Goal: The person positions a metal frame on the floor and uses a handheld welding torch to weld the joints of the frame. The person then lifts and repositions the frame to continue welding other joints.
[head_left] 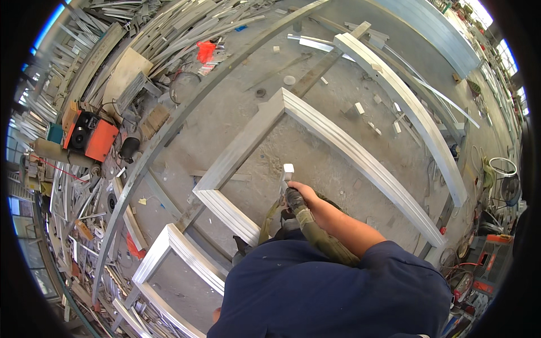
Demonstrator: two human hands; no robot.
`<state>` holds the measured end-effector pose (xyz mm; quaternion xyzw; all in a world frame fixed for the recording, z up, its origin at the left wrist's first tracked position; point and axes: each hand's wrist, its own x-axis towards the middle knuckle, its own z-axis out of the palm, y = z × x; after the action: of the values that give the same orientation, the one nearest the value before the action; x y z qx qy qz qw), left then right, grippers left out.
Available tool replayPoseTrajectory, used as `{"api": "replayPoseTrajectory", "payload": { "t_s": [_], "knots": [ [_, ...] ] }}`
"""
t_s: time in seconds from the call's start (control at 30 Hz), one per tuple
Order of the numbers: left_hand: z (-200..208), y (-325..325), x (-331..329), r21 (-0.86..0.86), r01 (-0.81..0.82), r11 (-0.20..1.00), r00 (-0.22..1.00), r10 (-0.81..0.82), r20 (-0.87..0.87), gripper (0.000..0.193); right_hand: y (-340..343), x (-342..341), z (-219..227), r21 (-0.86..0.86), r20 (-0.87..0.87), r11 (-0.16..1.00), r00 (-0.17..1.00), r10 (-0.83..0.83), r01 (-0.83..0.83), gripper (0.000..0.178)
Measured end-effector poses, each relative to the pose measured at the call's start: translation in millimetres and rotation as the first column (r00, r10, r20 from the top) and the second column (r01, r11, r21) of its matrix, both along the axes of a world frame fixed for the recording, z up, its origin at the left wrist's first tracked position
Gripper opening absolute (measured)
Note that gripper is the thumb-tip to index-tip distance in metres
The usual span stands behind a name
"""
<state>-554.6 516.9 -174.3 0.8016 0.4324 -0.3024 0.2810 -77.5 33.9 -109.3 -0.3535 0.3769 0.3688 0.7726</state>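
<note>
My right hand [304,193] reaches down in front of my body, its fingers closed around the lower part of a short grey piece with a pale square end [288,168]. Close beside that hand is a dark, rounded thing [295,198], with olive cloth running back from it under my bare forearm; I cannot tell what it is. Around this spot stands a large silver metal frame [360,147] with mitred corners. Only a small patch of skin [216,314], perhaps my left hand, shows beside my dark blue shirt; its fingers are hidden.
A second silver frame [152,253] lies at the lower left. Long metal rails [186,115] cross the floor, and a thick beam [414,112] lies to the right. An orange machine [93,135] stands among scrap strips at left. Offcuts [359,108] dot the floor.
</note>
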Motion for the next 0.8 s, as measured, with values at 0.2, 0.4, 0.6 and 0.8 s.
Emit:
{"api": "replayPoseTrajectory", "payload": {
  "t_s": [0.2,0.4,0.6,0.8],
  "knots": [
    [88,-49,87,-0.056,-0.187,0.981,0.97,0.193,0.144,0.032,-14,-9,1,-0.01,-0.038,1.0,0.999,-0.029,0.029,0.037],
    [96,-92,114,-0.093,-0.004,0.996,0.984,0.02,0.176,0.034,-18,-15,-11,0.032,-0.025,0.999,0.999,0.025,-0.024,0.04],
    [-4,-71,-3,-0.074,-0.182,0.98,0.983,0.183,-0.001,0.041,-2,-17,-8,-0.025,-0.043,0.995,0.995,0.095,-0.096,0.039],
    [53,-103,22,-0.162,-0.329,0.93,0.944,0.324,-0.056,0.037,-10,-8,-35,-0.016,-0.027,0.989,0.989,0.147,-0.148,0.048]
  ]
}}
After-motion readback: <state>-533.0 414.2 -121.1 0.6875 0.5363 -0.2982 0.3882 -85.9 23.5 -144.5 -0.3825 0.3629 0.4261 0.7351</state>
